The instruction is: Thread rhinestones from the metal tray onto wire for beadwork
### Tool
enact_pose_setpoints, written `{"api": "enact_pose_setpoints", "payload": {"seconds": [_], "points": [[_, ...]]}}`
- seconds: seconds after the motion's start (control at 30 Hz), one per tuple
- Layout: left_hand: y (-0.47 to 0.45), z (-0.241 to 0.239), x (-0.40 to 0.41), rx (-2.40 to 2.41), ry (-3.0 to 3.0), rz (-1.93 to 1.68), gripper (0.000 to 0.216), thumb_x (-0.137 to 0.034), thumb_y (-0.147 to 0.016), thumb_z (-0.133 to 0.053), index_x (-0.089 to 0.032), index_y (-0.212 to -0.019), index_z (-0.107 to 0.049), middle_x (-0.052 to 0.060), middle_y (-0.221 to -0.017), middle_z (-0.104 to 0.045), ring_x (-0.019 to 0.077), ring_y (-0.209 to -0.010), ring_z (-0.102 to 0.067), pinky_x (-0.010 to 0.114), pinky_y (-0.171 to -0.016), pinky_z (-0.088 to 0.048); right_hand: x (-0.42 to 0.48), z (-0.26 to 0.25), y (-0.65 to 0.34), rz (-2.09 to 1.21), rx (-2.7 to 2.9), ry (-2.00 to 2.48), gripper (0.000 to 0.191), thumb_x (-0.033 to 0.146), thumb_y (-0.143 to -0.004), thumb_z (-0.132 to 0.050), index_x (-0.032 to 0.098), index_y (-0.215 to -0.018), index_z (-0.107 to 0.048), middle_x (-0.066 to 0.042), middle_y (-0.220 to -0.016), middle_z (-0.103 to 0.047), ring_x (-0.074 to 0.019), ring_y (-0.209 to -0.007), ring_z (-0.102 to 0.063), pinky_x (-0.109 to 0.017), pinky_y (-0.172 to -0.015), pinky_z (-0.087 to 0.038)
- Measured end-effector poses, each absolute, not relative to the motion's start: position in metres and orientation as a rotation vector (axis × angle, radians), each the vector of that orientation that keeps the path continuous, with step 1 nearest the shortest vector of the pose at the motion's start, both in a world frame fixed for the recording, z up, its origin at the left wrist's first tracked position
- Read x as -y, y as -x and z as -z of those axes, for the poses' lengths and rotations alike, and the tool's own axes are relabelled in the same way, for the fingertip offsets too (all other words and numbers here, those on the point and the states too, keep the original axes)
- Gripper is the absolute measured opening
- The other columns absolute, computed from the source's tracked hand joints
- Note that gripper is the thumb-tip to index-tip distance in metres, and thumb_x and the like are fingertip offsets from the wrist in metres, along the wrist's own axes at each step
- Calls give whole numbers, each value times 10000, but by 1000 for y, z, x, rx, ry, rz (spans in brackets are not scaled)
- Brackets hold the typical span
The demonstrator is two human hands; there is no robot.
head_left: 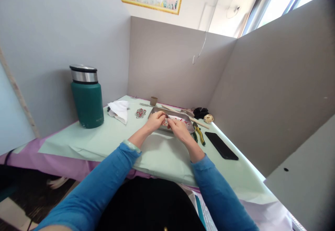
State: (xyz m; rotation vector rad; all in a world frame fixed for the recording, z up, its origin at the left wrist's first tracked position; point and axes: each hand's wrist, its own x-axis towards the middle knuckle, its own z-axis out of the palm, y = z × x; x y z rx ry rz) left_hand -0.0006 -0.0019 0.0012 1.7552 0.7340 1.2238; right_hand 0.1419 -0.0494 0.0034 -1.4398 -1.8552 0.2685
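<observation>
My left hand (156, 120) is closed in a pinch over the left part of a shallow metal tray (190, 129). Close beside it, my right hand (178, 128) is also pinched, its fingertips almost meeting the left ones. Something small and thin seems to lie between the two, too small to make out. Small red and white pieces (185, 121) lie in the tray, partly hidden by my hands. Left of the tray a cluster of red and silvery beads (140, 113) rests on the pale green table cover (110, 143).
Yellow-and-green pliers (200, 135) and a black phone (221, 145) lie on the right. Behind the tray are a wooden stick (200, 123), a small brown cup (153, 100) and a black bundle (201, 113). A green flask (88, 103) and white tissue (119, 110) stand left. Grey partitions (172, 59) enclose the table.
</observation>
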Motion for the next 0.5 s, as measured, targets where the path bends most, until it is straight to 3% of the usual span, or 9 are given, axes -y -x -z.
{"api": "enact_pose_setpoints", "payload": {"seconds": [0.17, 0.33, 0.5], "points": [[0, 0, 1, -826, -1951, -1249, 155, -273, -782, -452, -159, -754, -554, -36, -530, -524, 91, -487, -443, 207, -498, -344, 48, -2, -141, -229, 1856, 1471, 442, 426, -881, -328, 167, -652, -604, -21, -665, -623, -150, -646, -528, -237, -599, -316], [0, -1, 4, -938, -2110, -1250, 229, -279, -825, -393, -181, -652, -506, -33, -520, -482, 112, -526, -438, 223, -529, -327, 48, 0, -140, -188, 1881, 1486, 455, 434, -886, -315, 177, -628, -588, -23, -628, -602, -161, -641, -524, -244, -589, -303], [0, -2, 4, -992, -2139, -1350, 173, -203, -789, -458, -186, -619, -490, -26, -539, -487, 114, -539, -428, 229, -546, -298, 48, 2, -138, -102, 1836, 1542, 439, 473, -870, -344, 188, -627, -573, -44, -646, -598, -167, -634, -498, -259, -595, -292]]}}
